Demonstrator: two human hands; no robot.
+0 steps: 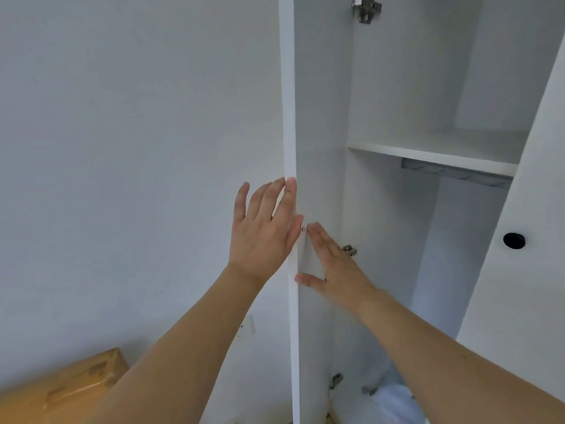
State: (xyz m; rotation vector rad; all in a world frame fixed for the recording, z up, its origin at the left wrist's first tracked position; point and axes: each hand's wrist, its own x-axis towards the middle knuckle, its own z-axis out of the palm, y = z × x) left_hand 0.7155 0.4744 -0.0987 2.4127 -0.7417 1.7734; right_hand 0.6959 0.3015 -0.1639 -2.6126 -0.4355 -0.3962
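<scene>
Currently both hands are at the free edge of the open wardrobe door (321, 117), which stands edge-on to the camera with its inner face showing. The left hand (263, 231) lies on the outer side of that edge with its fingers straight and a little spread, the forefinger over the edge strip itself, gripping nothing. The right hand (333, 264) rests flat on the door's inner face, fingers straight and close together, thumb held out wide toward the edge, also holding nothing. A small metal screw (303, 229) sits in the inner face just beside the edge, between the left thumb and the right fingertips. On the door's hinged side are three metal hinges: a top hinge (365, 9), a middle hinge (350, 250) just behind the right hand, and a bottom hinge (335, 381). Beyond the door, inside the wardrobe, a white shelf (434, 154) runs across with a hanging rail (455, 172) under it. Well right of the door is a second door carrying a black knob (514, 240). Left of the door is a plain wall (137, 117), with a cardboard box (61, 390) low against it.
</scene>
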